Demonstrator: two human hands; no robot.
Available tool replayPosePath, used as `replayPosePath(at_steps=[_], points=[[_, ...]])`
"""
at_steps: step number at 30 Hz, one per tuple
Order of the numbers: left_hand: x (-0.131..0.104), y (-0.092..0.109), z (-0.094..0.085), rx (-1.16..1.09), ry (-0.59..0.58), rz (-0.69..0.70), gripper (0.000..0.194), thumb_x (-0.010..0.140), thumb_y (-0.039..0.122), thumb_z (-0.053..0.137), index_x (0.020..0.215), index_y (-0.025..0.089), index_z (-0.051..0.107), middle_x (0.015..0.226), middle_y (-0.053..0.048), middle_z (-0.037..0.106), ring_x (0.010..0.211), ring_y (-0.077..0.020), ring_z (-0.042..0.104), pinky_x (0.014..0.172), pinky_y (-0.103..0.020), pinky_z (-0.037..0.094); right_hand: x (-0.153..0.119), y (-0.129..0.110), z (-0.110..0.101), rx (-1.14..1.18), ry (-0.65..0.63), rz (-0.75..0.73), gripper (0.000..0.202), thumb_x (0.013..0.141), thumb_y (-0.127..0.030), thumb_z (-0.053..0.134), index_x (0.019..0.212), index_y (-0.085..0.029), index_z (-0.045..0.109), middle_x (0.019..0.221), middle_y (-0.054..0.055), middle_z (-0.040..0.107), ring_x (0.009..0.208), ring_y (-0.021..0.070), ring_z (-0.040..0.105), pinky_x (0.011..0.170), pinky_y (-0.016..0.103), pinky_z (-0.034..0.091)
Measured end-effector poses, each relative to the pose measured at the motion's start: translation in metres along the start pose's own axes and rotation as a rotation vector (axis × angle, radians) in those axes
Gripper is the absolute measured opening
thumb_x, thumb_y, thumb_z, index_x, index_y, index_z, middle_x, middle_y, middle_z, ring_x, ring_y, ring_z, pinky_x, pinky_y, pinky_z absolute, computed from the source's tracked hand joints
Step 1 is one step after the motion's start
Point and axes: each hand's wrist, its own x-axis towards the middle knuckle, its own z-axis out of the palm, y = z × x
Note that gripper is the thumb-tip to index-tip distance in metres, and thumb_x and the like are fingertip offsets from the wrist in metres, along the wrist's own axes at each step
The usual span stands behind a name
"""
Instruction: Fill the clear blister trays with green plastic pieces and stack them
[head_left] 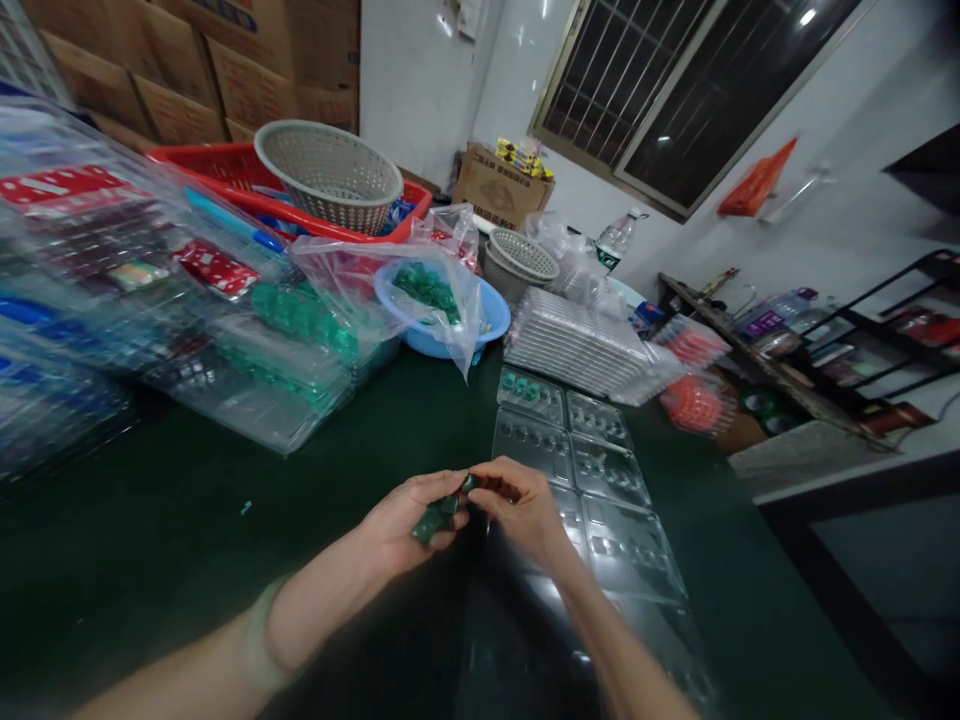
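Observation:
My left hand [397, 520] is closed, palm up, around several small dark green translucent pieces [431, 522] of a kind I cannot make out. The fingertips of my right hand [529, 505] pinch one more dark green piece [470, 482] at the left fingers. Both hands are over the dark green table, beside two rows of clear plastic blister trays [613, 472]. Green pieces [520, 385] sit in the farthest left tray; the nearer trays are partly hidden by my right arm. Beyond my hands, a blue bowl [495, 325] holds a heap of green pieces [429, 288] in a plastic bag.
Filled clear packs [277, 390] are piled at the left. Behind stand a red basket [217, 155] with a grey colander [330, 175] on it, and a stack of clear trays [577, 340]. A small green scrap [246, 507] lies on the table [315, 490].

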Motion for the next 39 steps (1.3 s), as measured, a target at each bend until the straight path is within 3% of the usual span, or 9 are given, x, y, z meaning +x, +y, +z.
replayPosePath(at_steps=[5, 10, 15, 21, 29, 32, 35, 37, 39], points=[[0.0, 0.005, 0.001, 0.002, -0.059, -0.062, 0.023, 0.069, 0.031, 0.063, 0.08, 0.012, 0.057, 0.063, 0.0, 0.048, 0.047, -0.006, 0.045, 0.032, -0.014, 0.023, 0.008, 0.015, -0.019, -0.022, 0.02, 0.058, 0.021, 0.073, -0.034, 0.057, 0.088, -0.02, 0.064, 0.073, 0.002, 0.061, 0.058, 0.0113, 0.056, 0.051, 0.022, 0.046], [0.005, 0.009, -0.003, -0.079, 0.021, -0.084, 0.031, 0.07, 0.031, 0.06, 0.093, 0.011, 0.056, 0.073, -0.004, 0.052, 0.055, -0.01, 0.05, 0.035, -0.016, 0.026, 0.064, 0.066, -0.093, -0.394, 0.347, 0.126, 0.036, 0.075, -0.039, 0.05, 0.097, -0.013, 0.061, 0.063, 0.004, 0.062, 0.054, 0.0148, 0.057, 0.049, 0.026, 0.045], [0.004, 0.01, -0.005, -0.104, 0.046, -0.027, 0.03, 0.07, 0.02, 0.055, 0.099, 0.011, 0.056, 0.082, -0.008, 0.055, 0.063, -0.0157, 0.055, 0.038, -0.019, 0.029, 0.117, 0.108, -0.142, -0.621, 0.363, 0.133, 0.03, 0.067, -0.028, 0.054, 0.089, -0.011, 0.066, 0.068, 0.007, 0.064, 0.063, 0.0176, 0.057, 0.06, 0.029, 0.044], [0.003, 0.013, -0.005, -0.121, 0.052, -0.044, 0.031, 0.069, 0.02, 0.057, 0.099, 0.011, 0.056, 0.08, -0.007, 0.055, 0.06, -0.0143, 0.054, 0.037, -0.019, 0.028, 0.131, 0.126, -0.138, -0.831, 0.293, 0.174, 0.028, 0.069, -0.027, 0.05, 0.088, -0.016, 0.067, 0.078, 0.006, 0.066, 0.071, 0.0175, 0.057, 0.066, 0.027, 0.041], [0.005, 0.014, -0.006, -0.116, 0.009, -0.071, 0.031, 0.071, 0.029, 0.057, 0.098, 0.013, 0.057, 0.08, -0.006, 0.056, 0.058, -0.014, 0.054, 0.037, -0.019, 0.027, 0.138, 0.109, -0.126, -1.025, 0.22, 0.272, 0.018, 0.072, -0.024, 0.053, 0.081, -0.019, 0.068, 0.083, 0.007, 0.066, 0.078, 0.0182, 0.058, 0.067, 0.025, 0.039], [0.003, 0.016, -0.005, -0.123, -0.026, -0.065, 0.035, 0.072, 0.034, 0.055, 0.1, 0.013, 0.057, 0.084, -0.008, 0.057, 0.063, -0.0162, 0.056, 0.039, -0.02, 0.03, 0.136, 0.093, -0.122, -1.046, 0.208, 0.291, 0.018, 0.071, -0.021, 0.056, 0.085, -0.016, 0.066, 0.081, 0.01, 0.065, 0.079, 0.0201, 0.058, 0.067, 0.027, 0.039], [0.0, 0.018, -0.004, -0.123, -0.054, -0.052, 0.037, 0.074, 0.037, 0.052, 0.102, 0.013, 0.055, 0.088, -0.011, 0.058, 0.066, -0.0184, 0.057, 0.041, -0.02, 0.032, 0.118, 0.068, -0.111, -1.045, 0.232, 0.264, 0.035, 0.075, -0.023, 0.054, 0.108, -0.013, 0.056, 0.086, 0.012, 0.063, 0.082, 0.022, 0.057, 0.069, 0.03, 0.039], [0.0, 0.018, -0.004, -0.109, -0.05, -0.038, 0.038, 0.076, 0.039, 0.05, 0.104, 0.013, 0.054, 0.09, -0.013, 0.059, 0.066, -0.0189, 0.058, 0.041, -0.021, 0.032, 0.096, 0.044, -0.096, -0.981, 0.226, 0.158, 0.039, 0.079, -0.028, 0.049, 0.116, -0.017, 0.049, 0.09, 0.009, 0.061, 0.081, 0.0196, 0.056, 0.07, 0.029, 0.039], [0.0, 0.016, -0.004, -0.079, -0.047, -0.036, 0.041, 0.076, 0.043, 0.048, 0.105, 0.014, 0.053, 0.09, -0.014, 0.06, 0.064, -0.0188, 0.058, 0.04, -0.021, 0.032, 0.068, 0.015, -0.074, -0.768, 0.115, -0.063, 0.029, 0.08, -0.031, 0.049, 0.106, -0.019, 0.057, 0.085, 0.005, 0.06, 0.073, 0.0158, 0.055, 0.067, 0.027, 0.04]])
